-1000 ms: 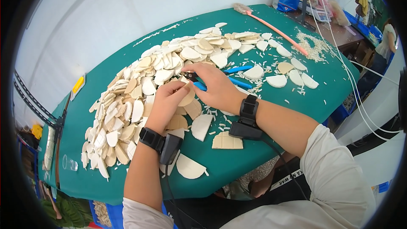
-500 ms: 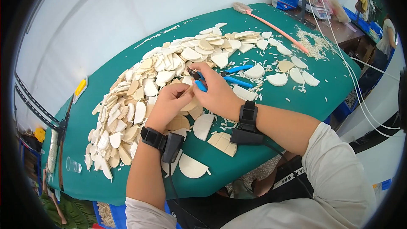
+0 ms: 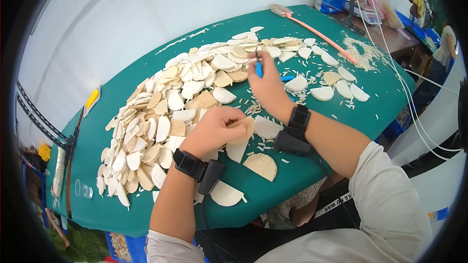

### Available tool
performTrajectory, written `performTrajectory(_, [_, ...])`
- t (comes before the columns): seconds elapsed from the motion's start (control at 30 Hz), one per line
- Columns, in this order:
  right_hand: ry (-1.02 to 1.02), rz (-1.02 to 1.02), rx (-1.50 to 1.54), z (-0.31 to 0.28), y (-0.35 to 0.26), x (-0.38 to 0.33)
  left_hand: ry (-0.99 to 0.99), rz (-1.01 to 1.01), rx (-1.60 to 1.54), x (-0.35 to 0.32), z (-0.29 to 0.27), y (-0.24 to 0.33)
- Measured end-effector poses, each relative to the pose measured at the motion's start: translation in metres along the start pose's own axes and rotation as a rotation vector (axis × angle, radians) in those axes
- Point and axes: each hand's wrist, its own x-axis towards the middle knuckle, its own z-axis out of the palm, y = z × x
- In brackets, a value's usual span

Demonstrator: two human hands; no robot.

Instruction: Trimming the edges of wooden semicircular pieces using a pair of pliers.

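Observation:
My left hand is closed on a beige half-round piece, pinched between thumb and fingers above the near side of the pile. My right hand grips blue-handled cutting pliers, whose dark jaws point away at the pile's far right edge. The hand covers part of the handles. A second blue-handled tool lies on the table, mostly hidden behind my right hand. Cream and white flat half-round pieces form a large heap left of and beyond my hands. A scored cream piece lies near my right wrist.
A green-covered table carries everything. Small offcut sticks lie scattered at the right, beside a pink-handled brush. A clear cup lies at the left. White cables hang at the right; a person is beyond.
My right hand has moved away and up with the pliers, apart from my left hand. My left hand has come nearer and to the right with the beige piece.

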Motion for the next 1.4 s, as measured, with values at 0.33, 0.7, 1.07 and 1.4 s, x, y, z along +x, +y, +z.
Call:
performTrajectory(0.33, [-0.219,-0.304,-0.054,0.011,-0.006,-0.015,0.637,0.146,0.163,0.005,-0.017,-0.022])
performTrajectory(0.7, [-0.378,-0.463,-0.094,0.010,-0.003,-0.019,0.440,-0.005,-0.110,-0.002,-0.019,-0.006])
performTrajectory(1.07, [-0.405,-0.315,-0.054,0.009,-0.008,-0.022,0.461,0.074,0.100,0.001,-0.020,-0.018])
performTrajectory(1.4, [-0.395,-0.366,-0.310,0.010,0.002,-0.016,0.601,0.049,-0.291,-0.004,-0.024,-0.007])
